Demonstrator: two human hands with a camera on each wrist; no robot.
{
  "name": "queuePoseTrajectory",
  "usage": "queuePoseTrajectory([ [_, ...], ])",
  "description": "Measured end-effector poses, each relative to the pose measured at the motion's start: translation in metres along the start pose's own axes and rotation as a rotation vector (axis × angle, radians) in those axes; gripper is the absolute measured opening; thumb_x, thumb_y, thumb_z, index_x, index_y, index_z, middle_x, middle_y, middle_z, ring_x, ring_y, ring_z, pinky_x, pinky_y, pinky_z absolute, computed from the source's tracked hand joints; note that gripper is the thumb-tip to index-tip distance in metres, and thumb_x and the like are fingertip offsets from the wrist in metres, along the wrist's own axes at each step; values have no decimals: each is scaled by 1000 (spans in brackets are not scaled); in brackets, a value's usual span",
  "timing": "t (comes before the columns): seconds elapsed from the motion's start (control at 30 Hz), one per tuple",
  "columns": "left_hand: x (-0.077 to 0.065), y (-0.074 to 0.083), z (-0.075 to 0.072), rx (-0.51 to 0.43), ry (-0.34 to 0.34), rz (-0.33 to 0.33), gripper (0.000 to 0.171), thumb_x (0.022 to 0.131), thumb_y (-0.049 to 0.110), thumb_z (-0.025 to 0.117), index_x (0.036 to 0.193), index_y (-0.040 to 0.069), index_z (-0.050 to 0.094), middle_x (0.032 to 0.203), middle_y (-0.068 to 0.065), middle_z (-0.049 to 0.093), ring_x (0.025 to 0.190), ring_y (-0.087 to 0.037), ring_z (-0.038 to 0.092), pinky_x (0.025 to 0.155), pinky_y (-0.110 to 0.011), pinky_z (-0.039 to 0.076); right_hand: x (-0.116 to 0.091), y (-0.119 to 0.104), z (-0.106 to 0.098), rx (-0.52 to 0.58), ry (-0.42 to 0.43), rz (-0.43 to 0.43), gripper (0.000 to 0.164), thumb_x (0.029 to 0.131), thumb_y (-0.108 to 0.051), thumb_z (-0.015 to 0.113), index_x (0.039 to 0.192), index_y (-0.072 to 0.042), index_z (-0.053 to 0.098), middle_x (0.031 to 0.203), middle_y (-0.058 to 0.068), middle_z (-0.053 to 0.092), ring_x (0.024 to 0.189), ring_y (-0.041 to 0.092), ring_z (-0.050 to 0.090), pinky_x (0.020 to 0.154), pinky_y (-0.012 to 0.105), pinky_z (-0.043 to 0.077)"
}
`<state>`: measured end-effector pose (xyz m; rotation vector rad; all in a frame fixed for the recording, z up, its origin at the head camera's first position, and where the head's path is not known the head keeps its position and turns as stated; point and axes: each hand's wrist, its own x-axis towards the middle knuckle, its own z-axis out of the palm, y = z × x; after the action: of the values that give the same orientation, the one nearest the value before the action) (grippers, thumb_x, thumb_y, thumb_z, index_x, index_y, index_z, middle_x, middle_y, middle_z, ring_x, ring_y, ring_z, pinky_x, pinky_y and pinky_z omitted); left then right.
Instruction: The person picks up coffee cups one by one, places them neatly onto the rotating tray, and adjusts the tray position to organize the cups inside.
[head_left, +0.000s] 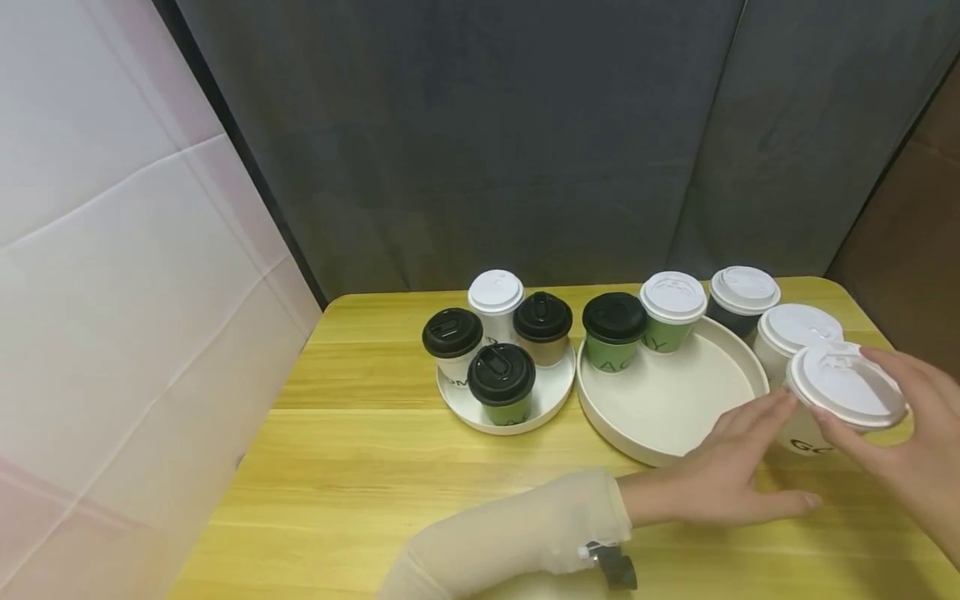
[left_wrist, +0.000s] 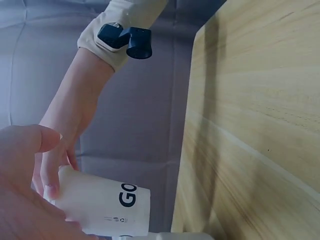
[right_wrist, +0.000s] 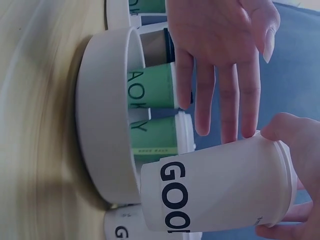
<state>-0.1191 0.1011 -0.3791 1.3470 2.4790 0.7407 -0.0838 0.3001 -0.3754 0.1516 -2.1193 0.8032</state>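
A white paper coffee cup (head_left: 847,387) with a white lid and black lettering is tilted in the air at the right, clear of the tabletop in the right wrist view. My right hand (head_left: 907,442) grips it round the lid end, thumb and fingers on opposite sides. Straight-fingered, my left hand (head_left: 723,471) reaches across from the left, its fingertips right at the cup's lid edge. Below that hand lies the large white round tray (head_left: 667,417). On its far left part stand a green cup with a black lid (head_left: 613,337) and a green cup with a white lid (head_left: 673,308).
Left of the tray, a smaller white plate (head_left: 551,396) bears several lidded cups, mostly black-lidded. Beyond the tray's right rim stand a dark cup with a white lid (head_left: 742,300) and a white cup (head_left: 795,333). A dark grey curtain (head_left: 480,150) hangs behind the wooden table (head_left: 360,475).
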Motion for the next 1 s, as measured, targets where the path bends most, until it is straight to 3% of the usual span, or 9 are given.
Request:
queuePoseTrajectory([
  [0.1,-7,-1,-5,-35,15,11,98,94,51,58,157,26,-12,167,9,-8,155,-9,3,123,-23,21,3,-5,2,13,15,-38,82,75,-58,75,129,3,62,135,-3,60,124,-20,40,106,3,28],
  [0.17,-11,-1,-8,-55,21,11,98,93,50,59,157,27,-12,167,10,-9,155,-10,5,122,-24,24,6,-9,3,17,19,-64,88,74,-67,71,128,3,63,134,-8,60,124,-20,41,106,3,29],
  [0.23,-15,-1,-12,-68,29,10,98,93,49,59,157,27,-11,167,11,-9,154,-12,7,121,-25,26,10,-14,4,9,21,-77,91,74,-72,68,127,2,64,134,-4,63,124,-21,42,106,3,29],
  [0.33,-22,-2,-17,-70,42,8,96,94,49,59,157,27,-9,167,10,-9,154,-13,9,121,-26,27,13,-20,5,-15,3,-87,90,75,-71,67,127,1,64,127,22,66,124,-23,39,106,2,28],
  [0.37,-24,-2,-18,-68,50,8,96,94,49,59,158,26,-9,167,10,-8,154,-14,10,120,-26,28,14,-22,6,-18,5,-92,88,75,-70,68,126,1,65,123,30,64,124,-23,40,105,2,28],
  [0.47,-30,-3,-21,-59,78,1,95,94,49,60,158,25,-7,168,8,-6,154,-14,12,120,-25,29,16,-27,7,-48,-13,-95,84,74,-66,72,127,-1,65,121,32,64,124,-23,38,102,0,26],
  [0.77,-46,-7,-26,-134,134,-9,98,93,44,62,156,32,-12,168,6,-5,153,-15,14,117,-28,35,18,-44,15,-89,-93,-53,72,62,-26,84,129,-9,65,128,20,64,127,-20,38,105,5,24],
  [0.87,-51,-9,-28,-160,145,-17,98,93,43,62,155,35,-14,167,7,-5,153,-15,14,117,-30,35,20,-48,19,-96,-97,-77,73,59,-23,85,128,-9,66,124,18,66,118,2,54,90,8,31],
  [1.0,-56,-12,-29,-180,165,-25,100,93,42,63,154,37,-16,168,5,-4,152,-15,14,117,-32,36,23,-54,25,-107,-112,-92,75,56,-21,86,127,-9,66,122,17,67,99,32,57,78,15,30],
])
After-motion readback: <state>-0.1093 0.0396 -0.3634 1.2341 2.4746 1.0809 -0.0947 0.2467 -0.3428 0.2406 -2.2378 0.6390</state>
